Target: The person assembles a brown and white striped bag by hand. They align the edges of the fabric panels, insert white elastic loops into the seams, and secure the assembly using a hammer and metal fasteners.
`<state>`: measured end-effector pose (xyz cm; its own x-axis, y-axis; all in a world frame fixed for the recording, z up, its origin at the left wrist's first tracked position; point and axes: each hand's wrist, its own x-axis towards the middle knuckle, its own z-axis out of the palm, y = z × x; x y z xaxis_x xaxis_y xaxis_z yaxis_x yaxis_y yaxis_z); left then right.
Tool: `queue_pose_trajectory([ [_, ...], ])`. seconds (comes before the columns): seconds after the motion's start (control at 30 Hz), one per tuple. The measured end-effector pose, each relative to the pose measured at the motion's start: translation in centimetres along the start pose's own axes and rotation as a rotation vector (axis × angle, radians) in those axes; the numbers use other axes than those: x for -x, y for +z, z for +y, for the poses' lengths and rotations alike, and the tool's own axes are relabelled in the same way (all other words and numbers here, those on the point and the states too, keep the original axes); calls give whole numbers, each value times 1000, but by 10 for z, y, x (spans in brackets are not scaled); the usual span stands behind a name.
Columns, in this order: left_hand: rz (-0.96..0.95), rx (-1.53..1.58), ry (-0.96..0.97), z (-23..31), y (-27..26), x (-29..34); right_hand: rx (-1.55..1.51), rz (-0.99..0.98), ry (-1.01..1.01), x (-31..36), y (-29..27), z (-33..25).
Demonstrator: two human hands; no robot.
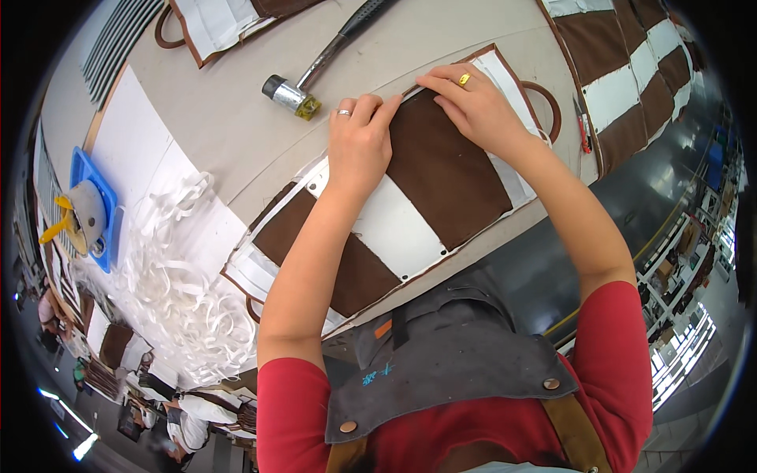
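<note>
A brown and white bag panel (449, 173) lies at a slant on the table in front of me, with a looped brown handle (546, 110) at its right end. My left hand (359, 146) is at the panel's far edge, fingers bent and closed on it. Further right along the same edge, my right hand (477, 106) pinches the border between thumb and fingers. A narrow white strip (292, 197) runs along this edge, left of my left hand. What lies under the fingertips is hidden. Small dark rivets or holes dot the white band.
A mallet (296, 94) lies beyond the panel. White strip offcuts (185, 292) are heaped at left, near a blue tray (110, 209) holding a pot with a yellow-handled tool. A red cutter (584, 132) and a checkered piece (615, 79) lie at right. Other people work at lower left.
</note>
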<state>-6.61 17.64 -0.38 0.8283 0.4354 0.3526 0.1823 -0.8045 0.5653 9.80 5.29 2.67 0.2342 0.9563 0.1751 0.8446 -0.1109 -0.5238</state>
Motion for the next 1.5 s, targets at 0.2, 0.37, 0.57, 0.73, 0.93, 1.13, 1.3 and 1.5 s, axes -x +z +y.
queue_pose_trajectory([
  [0.2, -46, -79, 58, -1, -1, 0, 172, -54, -131, 1, 0, 3],
  [0.37, -103, -216, 77, 4, -3, -1, 209, -24, -131, -1, 0, -3],
  [0.57, -51, 98, -244, 5, -18, -1, -38, -23, -19, 3, 9, -18],
  [0.73, -81, 233, -324, -1, -26, 6, 106, -49, -117, 1, 8, -18],
  [0.93, -74, 26, 44, -11, -24, 15, 182, -66, -137, 0, 7, -24],
  [1.13, -132, -123, 148, -5, -26, 13, 224, -107, -126, -1, 11, -24],
  [1.3, -137, -168, 51, 0, -27, 15, -106, -46, 18, -13, 6, -33],
  [1.5, -83, 143, -331, -8, -45, 28, -28, -68, -134, -1, 26, -40],
])
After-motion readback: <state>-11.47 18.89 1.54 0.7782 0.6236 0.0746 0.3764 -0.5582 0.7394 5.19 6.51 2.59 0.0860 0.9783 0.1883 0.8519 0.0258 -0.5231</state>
